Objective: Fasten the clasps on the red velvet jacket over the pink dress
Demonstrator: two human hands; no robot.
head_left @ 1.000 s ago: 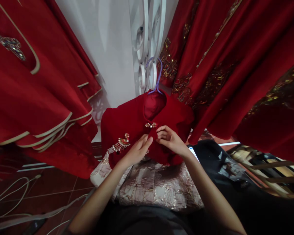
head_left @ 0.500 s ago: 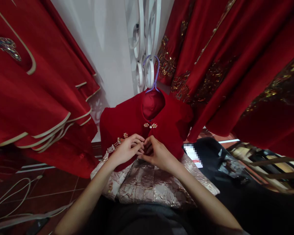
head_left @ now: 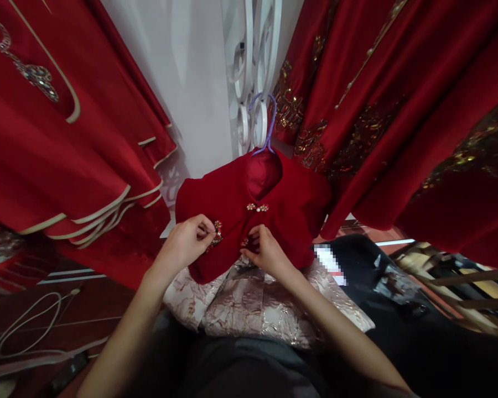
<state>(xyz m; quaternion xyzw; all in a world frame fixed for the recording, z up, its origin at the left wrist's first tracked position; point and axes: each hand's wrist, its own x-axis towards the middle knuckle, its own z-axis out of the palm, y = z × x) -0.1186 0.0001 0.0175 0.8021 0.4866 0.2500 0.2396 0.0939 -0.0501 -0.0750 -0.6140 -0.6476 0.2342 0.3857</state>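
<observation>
A red garment (head_left: 224, 193) on a purple hanger (head_left: 269, 130) spreads before me over a shiny pink and silver brocade cushion (head_left: 236, 298). A gold and pearl clasp (head_left: 257, 208) joins its front below the collar. My left hand (head_left: 188, 240) is closed in a pinch beside a beaded ornament (head_left: 217, 233) on the garment's left side; what its fingertips hold is too small to make out. My right hand (head_left: 268, 249) has thumb and fingers closed on the garment's front edge, around a small beaded piece (head_left: 244, 242), partly hidden by the fingers.
Red gowns with pale trim (head_left: 108, 166) hang at the left, and sequined red gowns (head_left: 357, 138) at the right. White scrollwork (head_left: 249, 72) rises behind the hanger. A white cable (head_left: 33, 342) lies on the floor. A black surface (head_left: 357, 287) carries a clear plastic bag (head_left: 398, 284).
My hands, together at the front edge before, are now apart. The left has moved left to the beaded ornament; the right stays near the edge. The view has shifted slightly.
</observation>
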